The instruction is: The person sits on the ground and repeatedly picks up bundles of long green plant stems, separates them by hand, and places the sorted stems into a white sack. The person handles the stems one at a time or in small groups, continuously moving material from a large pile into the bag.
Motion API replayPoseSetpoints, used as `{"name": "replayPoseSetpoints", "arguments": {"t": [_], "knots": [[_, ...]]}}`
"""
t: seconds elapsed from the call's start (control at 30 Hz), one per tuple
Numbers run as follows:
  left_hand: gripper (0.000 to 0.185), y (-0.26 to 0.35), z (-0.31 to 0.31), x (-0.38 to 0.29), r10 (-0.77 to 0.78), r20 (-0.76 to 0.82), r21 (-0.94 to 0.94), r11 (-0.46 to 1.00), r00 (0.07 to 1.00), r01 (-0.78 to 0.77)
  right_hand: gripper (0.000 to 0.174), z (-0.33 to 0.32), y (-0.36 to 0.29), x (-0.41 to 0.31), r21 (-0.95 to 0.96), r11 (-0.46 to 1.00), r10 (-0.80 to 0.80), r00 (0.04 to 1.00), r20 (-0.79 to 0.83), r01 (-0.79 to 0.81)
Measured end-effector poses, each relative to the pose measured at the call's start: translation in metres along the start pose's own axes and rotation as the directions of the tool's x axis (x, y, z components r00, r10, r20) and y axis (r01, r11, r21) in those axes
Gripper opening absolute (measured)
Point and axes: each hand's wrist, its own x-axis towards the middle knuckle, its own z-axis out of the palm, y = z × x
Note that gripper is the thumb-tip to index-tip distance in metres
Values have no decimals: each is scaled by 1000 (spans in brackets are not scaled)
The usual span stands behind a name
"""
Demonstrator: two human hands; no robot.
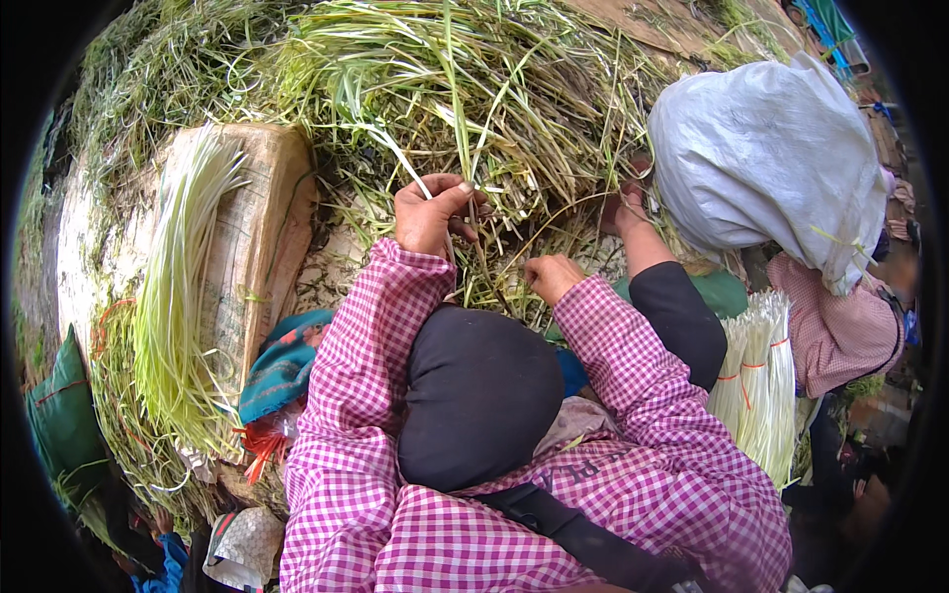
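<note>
My left hand [436,215] pinches a few long leafy stalks [460,111] between thumb and fingers, and a pale stalk [404,159] also crosses this hand. My right hand [552,277] is lower and to the right, in front of my bent leg. Its fingers curl inward, and their tips are hidden, so any thin stalk in them cannot be made out. Beyond both hands spreads a loose heap of long green and brownish stalks [519,141], its cut ends toward me. To the left, a bunch of cleaned pale-green stalks [178,296] lies across a flattened woven sack bundle [248,244].
A stuffed white woven sack [764,156] stands at the right. Below it are white stalk bundles [752,385] tied with red bands, beside another person's checked sleeve [838,326]. A teal patterned cloth [285,363] and red strips [263,448] lie by my left arm.
</note>
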Motion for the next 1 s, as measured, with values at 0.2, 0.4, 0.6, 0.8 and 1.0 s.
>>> {"name": "replayPoseSetpoints", "arguments": {"t": [0.2,0.4,0.6,0.8,1.0], "knots": [[13,-8,-5,1,-54,66,61,997,996,50,34,-50,-44,-2,738,447,-35,835,-550,505],[9,-6,1,1,-20,11,-94,995,1000,21,3,-45,-82,16,785,-325,172,849,-500,528],[11,-8,-3,0,-97,55,-116,988,994,102,2,-37,-56,8,825,-301,269,873,-407,477],[15,-10,1,1,-78,94,137,988,993,64,5,-34,-65,11,783,-92,250,775,-580,615],[16,-4,3,-5,-83,171,132,989,982,60,6,-35,-71,6,737,-147,262,745,-614,660]]}}
